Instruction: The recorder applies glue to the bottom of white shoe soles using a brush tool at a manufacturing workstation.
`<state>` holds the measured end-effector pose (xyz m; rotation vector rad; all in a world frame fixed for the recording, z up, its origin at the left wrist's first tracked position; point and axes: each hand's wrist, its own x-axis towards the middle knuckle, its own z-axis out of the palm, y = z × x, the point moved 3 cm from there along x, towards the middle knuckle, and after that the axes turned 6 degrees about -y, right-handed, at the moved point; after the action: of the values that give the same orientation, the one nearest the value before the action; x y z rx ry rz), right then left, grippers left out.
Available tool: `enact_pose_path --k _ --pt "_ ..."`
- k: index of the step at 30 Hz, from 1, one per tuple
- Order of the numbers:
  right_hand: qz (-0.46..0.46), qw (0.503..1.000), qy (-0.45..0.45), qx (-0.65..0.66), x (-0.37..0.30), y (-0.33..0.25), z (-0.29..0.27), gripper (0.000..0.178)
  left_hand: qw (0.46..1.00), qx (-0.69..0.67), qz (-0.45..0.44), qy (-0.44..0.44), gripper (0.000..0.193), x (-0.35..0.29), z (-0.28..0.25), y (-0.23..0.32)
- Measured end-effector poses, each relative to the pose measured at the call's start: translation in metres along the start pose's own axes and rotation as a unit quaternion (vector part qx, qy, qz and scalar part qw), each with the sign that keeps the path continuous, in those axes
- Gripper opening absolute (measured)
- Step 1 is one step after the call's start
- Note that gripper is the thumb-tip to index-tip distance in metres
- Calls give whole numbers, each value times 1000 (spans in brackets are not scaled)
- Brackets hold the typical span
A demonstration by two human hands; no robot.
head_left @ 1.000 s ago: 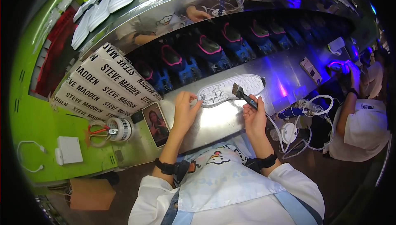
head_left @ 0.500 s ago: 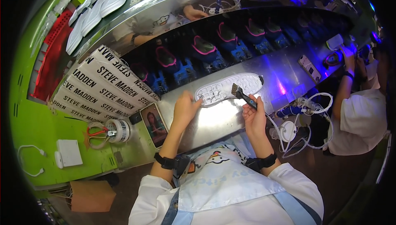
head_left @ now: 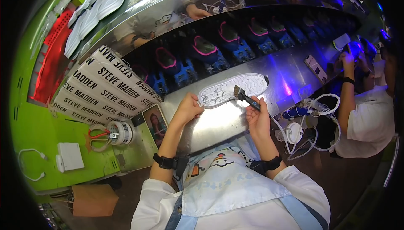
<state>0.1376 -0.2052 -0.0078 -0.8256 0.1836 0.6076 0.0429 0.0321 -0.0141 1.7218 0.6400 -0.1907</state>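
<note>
A white shoe sole [head_left: 257,82] lies on the metal ledge in front of me, its studded, hollowed face turned up. My left hand [head_left: 188,108] is closed at the sole's left end, thumb and fingers pinching its rim. In my right hand [head_left: 259,119] is a brush [head_left: 249,99] with a black handle and short brown bristles. The bristles are over the middle of the sole, close to or on its surface; I cannot tell which.
Dark shoe uppers with pink collars [head_left: 205,46] stand on blue holders along the line beyond. A printed box [head_left: 105,86], a phone [head_left: 155,124] and tape rolls [head_left: 122,133] are left. Coiled white tubing [head_left: 309,133], another phone [head_left: 315,68] and a co-worker [head_left: 368,116] are right.
The brush has shifted slightly left over the sole. My left hand has curled in and moved a little left at the sole's end. The uppers have slid left, and the co-worker's hands have moved.
</note>
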Motion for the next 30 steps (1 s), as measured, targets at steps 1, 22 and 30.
enact_pose_path --k 1,22,30 --pt "0 1000 0 -2 0 -1 0 41 995 90 22 23 35 -5 -3 2" --pt "-49 984 -116 -125 -24 -9 44 42 904 -329 241 -127 35 -155 -58 150" --pt "-99 964 -145 -198 -56 -25 44 38 901 -48 374 214 30 -159 -121 205"
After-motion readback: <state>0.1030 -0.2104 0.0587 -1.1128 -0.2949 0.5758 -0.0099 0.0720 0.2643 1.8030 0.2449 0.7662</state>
